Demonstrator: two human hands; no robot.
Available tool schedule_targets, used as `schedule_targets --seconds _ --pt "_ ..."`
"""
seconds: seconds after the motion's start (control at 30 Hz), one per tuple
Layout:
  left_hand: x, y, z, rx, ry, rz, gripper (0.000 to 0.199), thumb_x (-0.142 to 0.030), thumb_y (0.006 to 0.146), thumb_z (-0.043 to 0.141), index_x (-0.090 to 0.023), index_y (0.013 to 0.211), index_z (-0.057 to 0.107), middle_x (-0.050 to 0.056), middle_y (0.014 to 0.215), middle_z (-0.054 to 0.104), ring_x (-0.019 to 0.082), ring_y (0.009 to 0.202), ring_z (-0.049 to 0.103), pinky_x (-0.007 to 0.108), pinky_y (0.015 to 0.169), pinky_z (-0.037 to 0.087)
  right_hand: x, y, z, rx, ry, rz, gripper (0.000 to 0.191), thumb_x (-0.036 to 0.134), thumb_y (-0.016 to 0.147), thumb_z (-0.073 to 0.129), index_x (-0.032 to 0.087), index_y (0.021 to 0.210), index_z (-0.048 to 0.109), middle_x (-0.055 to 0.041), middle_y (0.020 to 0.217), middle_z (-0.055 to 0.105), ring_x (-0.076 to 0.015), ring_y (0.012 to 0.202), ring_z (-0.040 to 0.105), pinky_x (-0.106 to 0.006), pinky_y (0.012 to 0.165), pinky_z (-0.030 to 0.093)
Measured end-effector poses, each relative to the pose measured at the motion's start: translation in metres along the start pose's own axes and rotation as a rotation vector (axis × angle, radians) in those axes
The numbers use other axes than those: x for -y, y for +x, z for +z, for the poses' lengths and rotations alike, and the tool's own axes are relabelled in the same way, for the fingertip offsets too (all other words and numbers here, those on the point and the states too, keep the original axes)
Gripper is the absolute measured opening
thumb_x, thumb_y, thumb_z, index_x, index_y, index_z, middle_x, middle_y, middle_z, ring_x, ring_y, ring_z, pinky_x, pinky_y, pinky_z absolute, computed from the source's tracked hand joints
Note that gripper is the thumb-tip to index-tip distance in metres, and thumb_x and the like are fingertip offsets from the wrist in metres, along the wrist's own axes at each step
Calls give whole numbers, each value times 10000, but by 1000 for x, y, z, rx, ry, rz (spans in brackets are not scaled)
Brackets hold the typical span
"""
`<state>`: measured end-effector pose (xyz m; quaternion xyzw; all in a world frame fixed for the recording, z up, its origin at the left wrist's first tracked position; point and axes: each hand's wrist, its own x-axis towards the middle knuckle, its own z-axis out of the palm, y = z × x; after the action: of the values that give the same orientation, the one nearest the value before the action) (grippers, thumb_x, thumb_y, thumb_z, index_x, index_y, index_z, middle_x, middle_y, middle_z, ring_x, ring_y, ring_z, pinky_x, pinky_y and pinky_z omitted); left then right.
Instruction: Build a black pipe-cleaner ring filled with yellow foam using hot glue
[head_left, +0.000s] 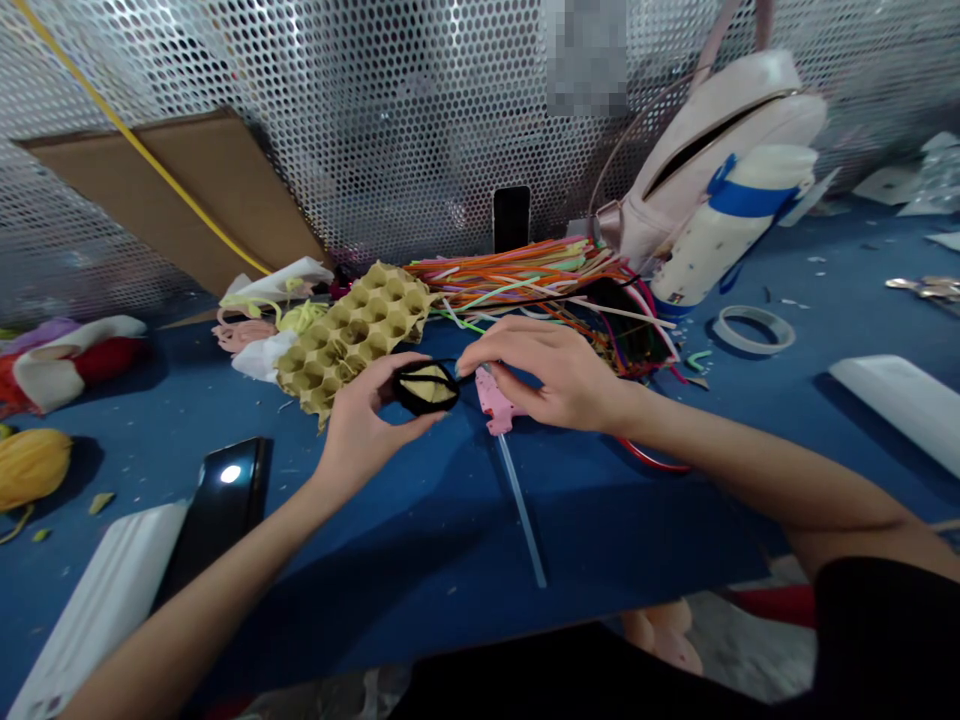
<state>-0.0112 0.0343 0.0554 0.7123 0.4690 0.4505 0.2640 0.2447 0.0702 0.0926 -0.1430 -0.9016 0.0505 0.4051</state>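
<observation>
My left hand (pixel 367 410) is closed around a small egg-carton cup (pixel 426 386), pale yellow inside and wrapped in black strand. The cup's open side faces up toward me, with black across its middle. My right hand (pixel 551 375) is pinched at the cup's right edge, where a thin black strand (pixel 466 376) runs between the fingertips and the cup. Below the right hand lies a pink glue gun (pixel 496 405), partly hidden by the fingers. A clear glue stick (pixel 523 515) juts from it toward me.
Behind my hands are an egg carton (pixel 356 325) and a heap of coloured pipe cleaners (pixel 510 272). A phone (pixel 221 510) and yellow yarn (pixel 34 468) lie left. At right stand a bottle (pixel 724 235) and white bag (pixel 720 130), near a tape roll (pixel 753 330).
</observation>
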Motion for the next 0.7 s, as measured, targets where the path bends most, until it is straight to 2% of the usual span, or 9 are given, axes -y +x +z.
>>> schedule_targets --seconds 0.13,0.3,0.43,0.7 --pt "-2 -4 3 56 111 42 522 -317 749 891 -224 1219 685 56 1149 773 227 1015 763 353 903 642 2 0 2 21 -61 -81 293 68 1020 464 172 1223 649 -84 1119 759 -198 1093 685 -349 963 566" --pt "-8 -6 3 151 172 16 455 -311 742 901 -234 1149 712 1 993 784 177 851 753 309 818 640 2 0 6 72 -150 -196 250 76 1006 489 152 1193 637 -87 1093 769 -217 1151 677 -352 964 547" --pt "-10 -6 3 186 155 -2 467 -334 738 907 -224 1152 721 7 990 793 183 853 763 312 817 647 2 -1 6 91 -181 -188 230 96 1016 483 157 1174 639 -94 1099 763 -212 1153 674 -347 940 527" --pt "-11 -5 3 177 174 19 476 -352 733 906 -216 1154 731 21 988 807 189 838 767 320 805 653 1 -1 8 129 -178 -166 243 98 1000 490 152 1172 652 -110 1100 750 -226 1134 665 -361 917 525"
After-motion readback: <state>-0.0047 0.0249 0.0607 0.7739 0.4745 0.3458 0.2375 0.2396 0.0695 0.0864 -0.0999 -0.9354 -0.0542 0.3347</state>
